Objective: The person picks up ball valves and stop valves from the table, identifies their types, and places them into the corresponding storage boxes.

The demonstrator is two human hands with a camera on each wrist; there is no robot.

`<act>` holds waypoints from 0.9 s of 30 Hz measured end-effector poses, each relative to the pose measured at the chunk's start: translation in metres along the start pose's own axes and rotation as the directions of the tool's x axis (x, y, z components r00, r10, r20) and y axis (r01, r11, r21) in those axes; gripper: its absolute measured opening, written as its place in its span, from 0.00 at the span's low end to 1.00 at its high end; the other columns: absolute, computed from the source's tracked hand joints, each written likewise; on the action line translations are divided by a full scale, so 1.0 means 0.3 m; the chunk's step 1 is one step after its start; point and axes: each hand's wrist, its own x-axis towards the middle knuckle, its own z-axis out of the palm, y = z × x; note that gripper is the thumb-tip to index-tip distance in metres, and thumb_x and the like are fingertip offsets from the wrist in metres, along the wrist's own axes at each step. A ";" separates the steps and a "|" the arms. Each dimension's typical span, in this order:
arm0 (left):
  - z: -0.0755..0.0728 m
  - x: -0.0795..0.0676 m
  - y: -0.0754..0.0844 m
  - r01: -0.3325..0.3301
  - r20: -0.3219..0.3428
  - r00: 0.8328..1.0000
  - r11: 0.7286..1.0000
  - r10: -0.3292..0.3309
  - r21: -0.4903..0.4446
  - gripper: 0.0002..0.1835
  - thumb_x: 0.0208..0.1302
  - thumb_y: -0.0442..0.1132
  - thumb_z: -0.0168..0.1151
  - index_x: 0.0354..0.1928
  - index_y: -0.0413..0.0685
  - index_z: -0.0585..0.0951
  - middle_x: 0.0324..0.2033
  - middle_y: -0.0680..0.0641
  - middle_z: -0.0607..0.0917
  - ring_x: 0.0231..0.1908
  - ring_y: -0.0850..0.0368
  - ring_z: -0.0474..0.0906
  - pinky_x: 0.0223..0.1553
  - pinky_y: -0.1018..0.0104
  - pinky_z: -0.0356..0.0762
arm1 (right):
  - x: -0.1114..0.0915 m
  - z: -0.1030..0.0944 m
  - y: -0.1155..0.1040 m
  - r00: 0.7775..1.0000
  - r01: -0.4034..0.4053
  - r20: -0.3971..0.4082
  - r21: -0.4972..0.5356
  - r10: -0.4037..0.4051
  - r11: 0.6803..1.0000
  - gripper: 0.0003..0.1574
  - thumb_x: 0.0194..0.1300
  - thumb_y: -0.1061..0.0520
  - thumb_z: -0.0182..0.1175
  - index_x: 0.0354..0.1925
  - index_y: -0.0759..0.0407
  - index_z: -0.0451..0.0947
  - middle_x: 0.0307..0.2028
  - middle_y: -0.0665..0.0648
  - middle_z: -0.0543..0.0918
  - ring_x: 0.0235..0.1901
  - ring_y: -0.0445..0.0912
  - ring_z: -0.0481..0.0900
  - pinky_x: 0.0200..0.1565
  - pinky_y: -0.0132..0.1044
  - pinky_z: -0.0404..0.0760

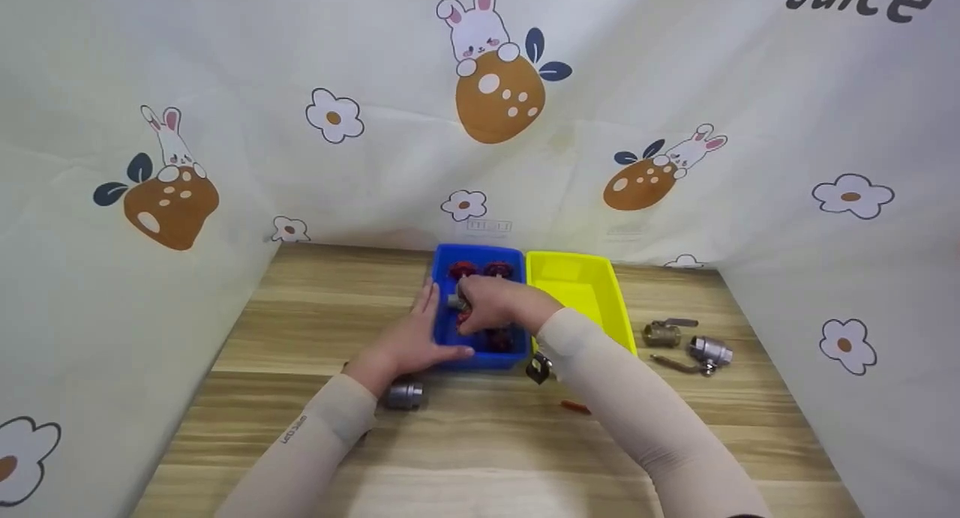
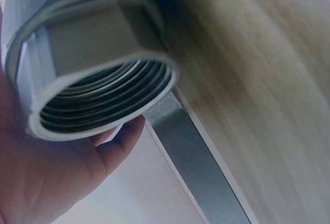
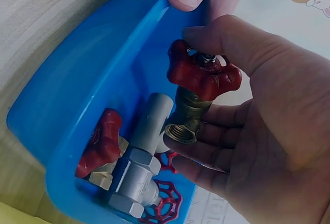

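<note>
My right hand point(image 1: 491, 300) is inside the blue bin point(image 1: 480, 362). In the right wrist view it grips a brass gate valve point(image 3: 188, 108) with a red handwheel point(image 3: 206, 74), thumb on the wheel and fingers curled about the body. Below this valve, the bin holds another red-handled brass valve point(image 3: 100, 149) and silver valves point(image 3: 136, 183) with red wheels. The left hand point(image 1: 405, 342) lies along the bin's left side, its fingers fairly straight and its thumb over the front rim. Close to the left wrist camera, the threaded end of a silver valve point(image 2: 98, 80) covers part of that hand.
A yellow bin point(image 1: 571, 297) stands against the blue bin's right side. Right of it lie a brass ball valve point(image 1: 662, 333) and a silver ball valve point(image 1: 711, 351) with levers. Another silver valve point(image 1: 405, 395) sits below the left hand. A red lever point(image 1: 576, 407) shows beside the right sleeve.
</note>
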 end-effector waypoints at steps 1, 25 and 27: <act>0.000 -0.001 0.001 0.000 0.001 1.000 1.000 0.000 0.003 0.74 0.63 0.78 0.71 0.90 0.44 0.39 0.89 0.40 0.33 0.81 0.29 0.61 0.78 0.38 0.67 | 0.002 0.000 0.001 1.000 -0.002 -0.001 0.000 0.002 1.000 0.31 0.71 0.41 0.77 0.59 0.57 0.77 0.43 0.54 0.84 0.44 0.52 0.83 0.54 0.47 0.87; 0.008 0.006 -0.008 -0.004 0.003 1.000 1.000 0.004 0.003 0.75 0.62 0.78 0.71 0.90 0.44 0.37 0.89 0.40 0.32 0.83 0.31 0.56 0.80 0.39 0.64 | 0.066 0.014 0.018 0.993 -0.033 0.113 -0.039 0.037 0.999 0.29 0.74 0.40 0.74 0.61 0.55 0.82 0.45 0.52 0.88 0.43 0.49 0.86 0.56 0.48 0.89; 0.008 0.006 -0.008 -0.002 0.006 1.000 1.000 0.002 0.007 0.76 0.61 0.79 0.71 0.90 0.45 0.36 0.89 0.41 0.32 0.83 0.31 0.55 0.80 0.40 0.64 | 0.071 0.013 0.017 0.990 -0.058 0.130 -0.024 0.061 0.998 0.28 0.74 0.40 0.74 0.60 0.55 0.82 0.43 0.52 0.88 0.41 0.49 0.86 0.54 0.48 0.90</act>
